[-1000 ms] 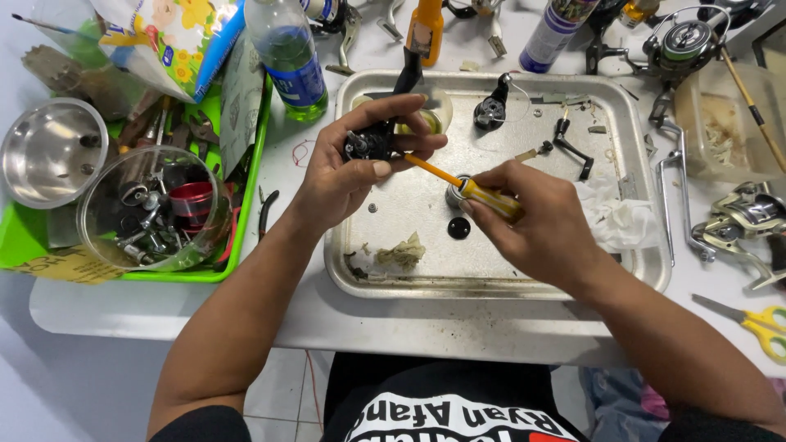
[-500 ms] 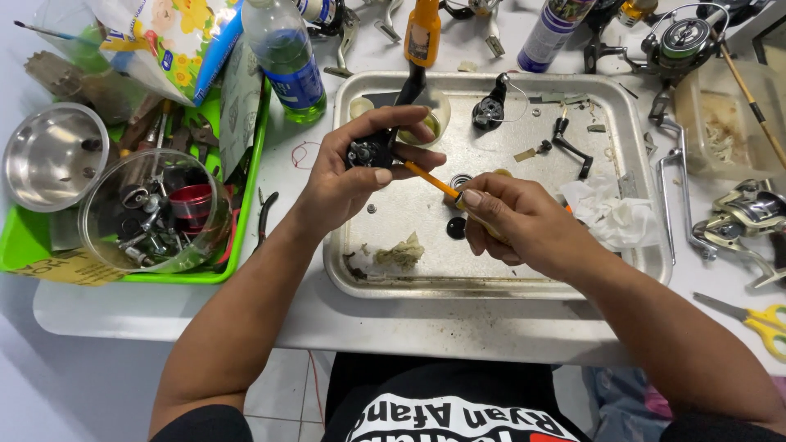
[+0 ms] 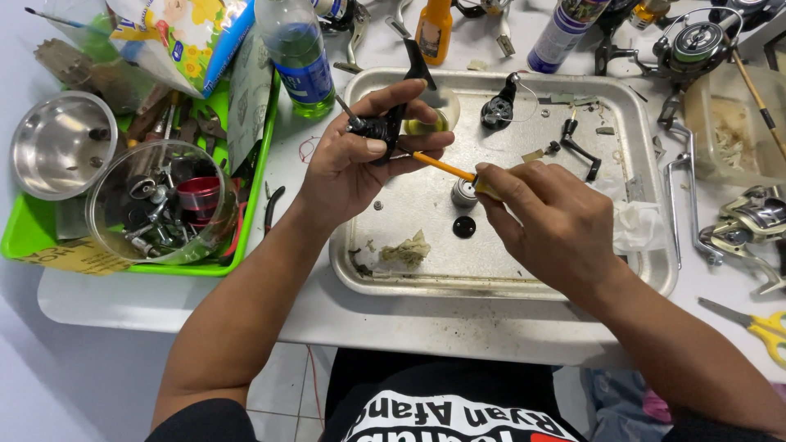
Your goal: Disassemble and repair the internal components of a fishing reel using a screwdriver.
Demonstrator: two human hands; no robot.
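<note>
A white table point(image 3: 246, 307) carries a metal tray point(image 3: 655, 278), green tray point(image 3: 24, 237), bottles point(image 3: 299, 57) and yellow scissors point(image 3: 761, 326).

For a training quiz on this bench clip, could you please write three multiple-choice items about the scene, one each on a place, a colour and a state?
1. Where does the small black round cap lie?
A. in the metal tray
B. in the green tray
C. on the floor

2. What colour is the shaft of the thin tool in the right hand?
A. blue
B. orange
C. white

3. How is the black reel part held?
A. lying loose in the tray
B. clamped in a vice
C. gripped in the left hand above the tray

Answers:
1 A: the cap sits on the tray's floor, below the small metal cylinder.
2 B: the shaft between the two hands is orange.
3 C: the left fingers wrap around it, clear of the tray.
</note>
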